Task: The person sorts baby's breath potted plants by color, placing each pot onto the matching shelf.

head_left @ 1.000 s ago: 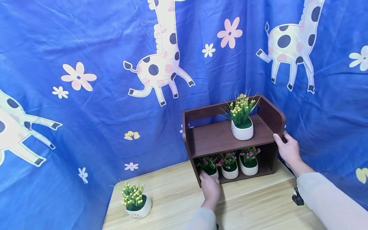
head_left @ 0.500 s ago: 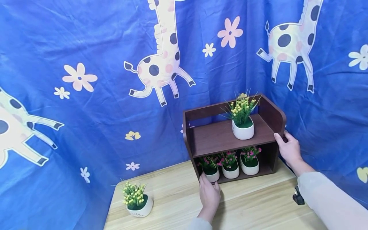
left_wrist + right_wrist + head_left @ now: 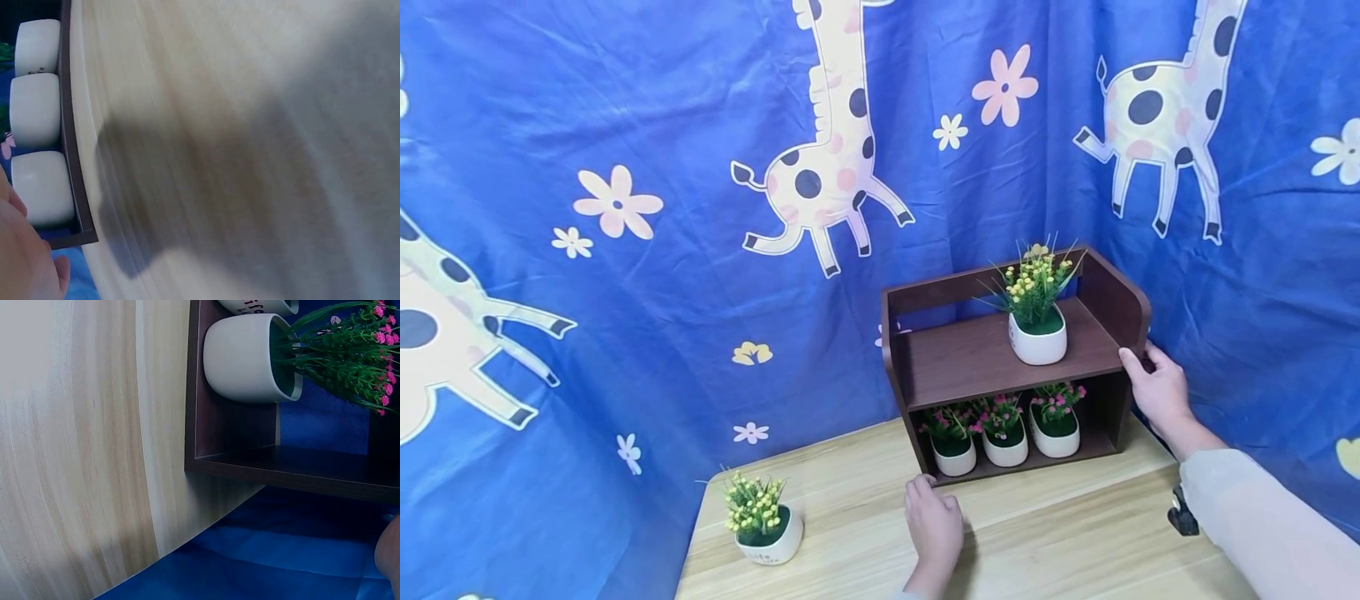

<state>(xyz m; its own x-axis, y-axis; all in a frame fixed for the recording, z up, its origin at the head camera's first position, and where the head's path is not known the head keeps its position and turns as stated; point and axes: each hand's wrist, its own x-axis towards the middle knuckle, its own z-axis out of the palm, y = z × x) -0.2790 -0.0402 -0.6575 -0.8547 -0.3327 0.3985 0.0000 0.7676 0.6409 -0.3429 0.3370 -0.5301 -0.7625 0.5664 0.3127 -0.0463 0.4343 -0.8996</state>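
Note:
A dark brown two-tier shelf (image 3: pixel 970 362) stands at the back right of the table. Its right side is gripped by my right hand (image 3: pixel 1161 396), thumb at the front edge and the other fingers partly hidden behind the panel. My left hand (image 3: pixel 934 525), fingers loosely bent, is at the shelf's lower left corner; contact with the corner cannot be told. Just above it, a white pot with pink flowers (image 3: pixel 953 454) sits at the left of the lower tier. Beside it are a middle pink-flowered pot (image 3: pixel 1007 446) and a right one (image 3: pixel 1056 433).
On the upper tier stands a white pot with yellow flowers (image 3: pixel 1037 337). Another yellow-flowered pot (image 3: pixel 771 537) is on the wooden table (image 3: pixel 842 475), to the left. A small black object (image 3: pixel 1182 512) lies by the right sleeve. Blue patterned cloth (image 3: pixel 685 300) hangs behind.
My left hand has come away from the left pink-flowered pot, moving down and slightly left to the shelf's corner. My right hand keeps its hold on the shelf.

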